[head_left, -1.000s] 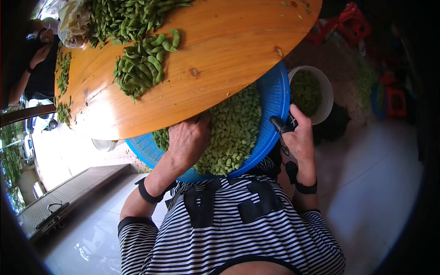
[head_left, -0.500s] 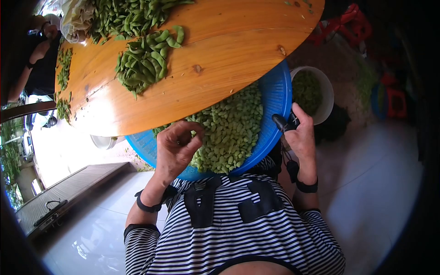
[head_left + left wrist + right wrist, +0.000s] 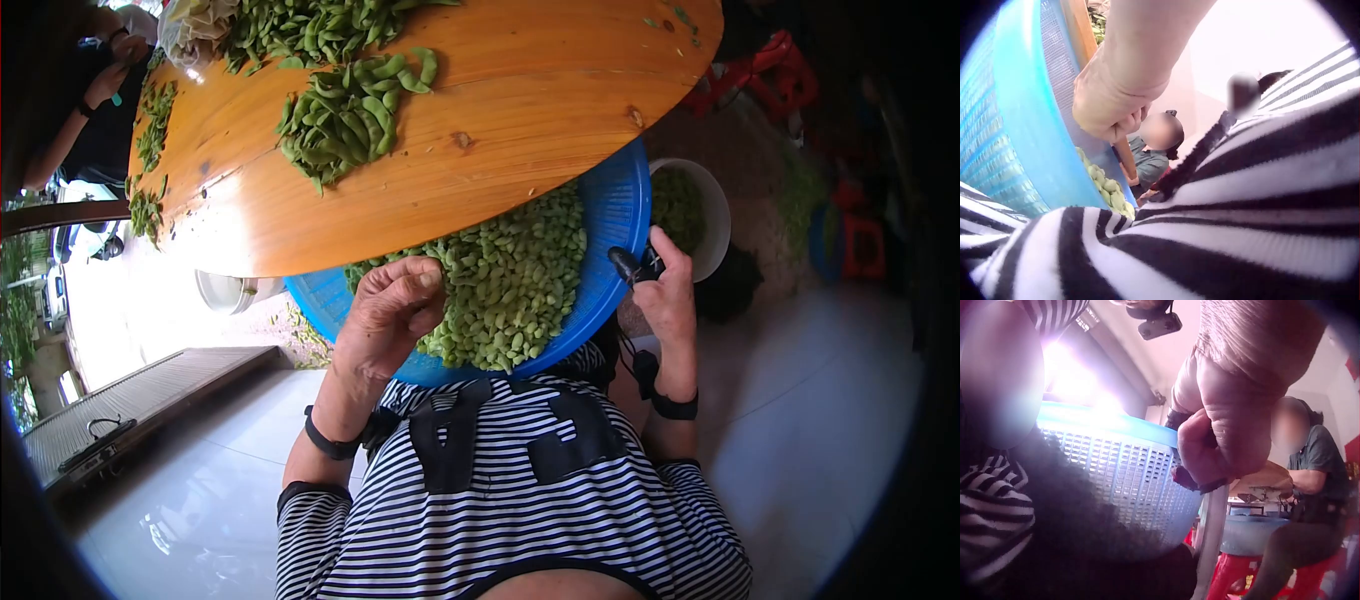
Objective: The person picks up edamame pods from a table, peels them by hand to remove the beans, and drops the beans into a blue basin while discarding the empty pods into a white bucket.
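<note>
In the head view, a blue plastic basket (image 3: 615, 200) of shelled green soybeans (image 3: 505, 290) sits against the person's front, partly under the wooden table. Above the beans' left part is the left hand (image 3: 390, 305), its fingers curled and the thumb pressed to the index finger, with nothing showing between them. The left wrist view has this hand (image 3: 1113, 100) knuckles down near the basket. Beside the basket's right rim, the right hand (image 3: 667, 300) has bent fingers and a black covering (image 3: 628, 264) at the thumb; I cannot tell whether it holds anything.
Soybean pods (image 3: 345, 125) lie in piles on the wooden table (image 3: 560, 100), near a plastic bag (image 3: 195, 30). A white bucket (image 3: 715, 225) with green contents stands right of the basket. Another person (image 3: 1316, 462) sits across. Red stools (image 3: 780, 75) stand at upper right.
The left hand has come up out of the beans toward the person, and its thumb has closed against its fingers. The right hand stays by the rim. The head view has shifted slightly.
</note>
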Demonstrator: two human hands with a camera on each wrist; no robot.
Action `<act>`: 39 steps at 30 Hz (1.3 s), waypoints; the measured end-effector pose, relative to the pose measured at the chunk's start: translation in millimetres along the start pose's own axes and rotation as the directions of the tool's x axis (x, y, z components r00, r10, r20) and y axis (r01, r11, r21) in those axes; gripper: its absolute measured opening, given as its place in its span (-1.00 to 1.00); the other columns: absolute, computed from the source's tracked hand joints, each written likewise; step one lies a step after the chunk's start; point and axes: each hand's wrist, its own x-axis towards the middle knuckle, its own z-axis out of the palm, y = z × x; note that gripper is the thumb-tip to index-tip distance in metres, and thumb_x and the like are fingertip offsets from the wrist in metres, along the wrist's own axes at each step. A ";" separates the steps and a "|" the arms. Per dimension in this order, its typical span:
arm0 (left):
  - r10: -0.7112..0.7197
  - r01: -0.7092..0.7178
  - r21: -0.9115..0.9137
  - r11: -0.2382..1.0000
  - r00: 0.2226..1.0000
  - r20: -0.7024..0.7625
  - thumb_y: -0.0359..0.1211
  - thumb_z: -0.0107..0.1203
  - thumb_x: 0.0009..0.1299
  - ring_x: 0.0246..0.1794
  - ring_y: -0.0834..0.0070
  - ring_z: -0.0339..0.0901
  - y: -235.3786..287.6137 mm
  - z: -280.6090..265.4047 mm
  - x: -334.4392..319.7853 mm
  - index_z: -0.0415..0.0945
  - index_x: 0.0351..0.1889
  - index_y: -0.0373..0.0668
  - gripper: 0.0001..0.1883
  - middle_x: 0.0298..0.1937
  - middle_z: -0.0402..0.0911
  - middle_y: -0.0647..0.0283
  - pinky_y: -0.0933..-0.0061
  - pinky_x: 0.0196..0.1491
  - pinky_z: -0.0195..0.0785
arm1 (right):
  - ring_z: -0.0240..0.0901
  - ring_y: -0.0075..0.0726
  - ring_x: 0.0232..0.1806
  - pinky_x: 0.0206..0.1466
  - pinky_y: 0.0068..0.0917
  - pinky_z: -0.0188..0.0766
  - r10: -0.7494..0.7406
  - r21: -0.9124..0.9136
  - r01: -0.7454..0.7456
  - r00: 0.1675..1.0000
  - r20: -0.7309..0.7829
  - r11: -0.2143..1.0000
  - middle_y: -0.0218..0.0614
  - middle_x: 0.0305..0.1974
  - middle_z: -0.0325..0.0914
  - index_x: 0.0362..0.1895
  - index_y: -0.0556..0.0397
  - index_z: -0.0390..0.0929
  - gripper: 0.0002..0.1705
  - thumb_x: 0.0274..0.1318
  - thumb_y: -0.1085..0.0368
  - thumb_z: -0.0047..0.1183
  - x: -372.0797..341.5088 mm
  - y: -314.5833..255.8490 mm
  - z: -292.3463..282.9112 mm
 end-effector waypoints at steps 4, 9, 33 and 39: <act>0.128 -0.128 0.033 0.991 0.992 -0.006 -0.41 0.16 0.30 -0.62 0.69 0.20 7.6 -13.4 -12.3 0.56 -0.28 -0.26 -0.89 -0.51 0.39 0.44 0.69 -0.58 0.02 | 0.35 -0.69 -0.39 -0.28 -0.66 0.35 -0.022 -0.001 0.022 1.000 0.011 1.000 -0.41 -0.43 0.56 -0.16 0.26 0.51 -0.69 -0.11 0.52 0.04 -1.5 -4.0 -0.3; 0.594 -0.531 0.268 0.804 0.738 -0.319 -0.32 0.09 0.42 -0.56 0.75 0.10 58.1 -78.6 -45.8 0.47 -0.25 -0.25 -0.83 -0.51 0.28 0.46 0.71 -0.58 -0.08 | 0.36 -0.69 -0.39 -0.27 -0.66 0.35 0.032 -0.084 -0.035 0.999 -0.030 0.996 -0.38 -0.43 0.58 -0.17 0.25 0.52 -0.70 -0.12 0.52 0.05 -6.4 -7.4 1.6; 0.802 -0.612 0.685 0.395 0.593 0.067 -0.32 -0.07 0.52 -0.48 0.69 0.38 52.0 -47.0 -72.6 0.23 0.30 -0.43 -0.53 -0.01 0.54 0.09 0.69 -0.48 0.25 | 0.40 0.18 -0.46 -0.30 -0.21 0.38 0.071 -0.473 -0.099 0.995 -0.076 0.875 0.07 -0.48 0.47 -0.08 0.28 0.43 -0.50 -0.28 0.48 -0.02 -15.0 6.2 -8.7; 0.446 -0.421 0.595 0.685 0.888 0.115 -0.33 -0.05 0.51 -0.45 0.46 0.61 19.5 -2.5 -45.3 0.39 0.14 -0.34 -0.67 -0.18 0.63 -0.04 0.50 -0.45 0.49 | 0.44 0.12 -0.37 -0.21 -0.28 0.40 -0.176 -0.450 0.077 0.967 -0.184 0.890 0.04 -0.38 0.50 0.00 0.21 0.45 -0.44 -0.26 0.54 -0.12 -20.6 -8.7 -7.6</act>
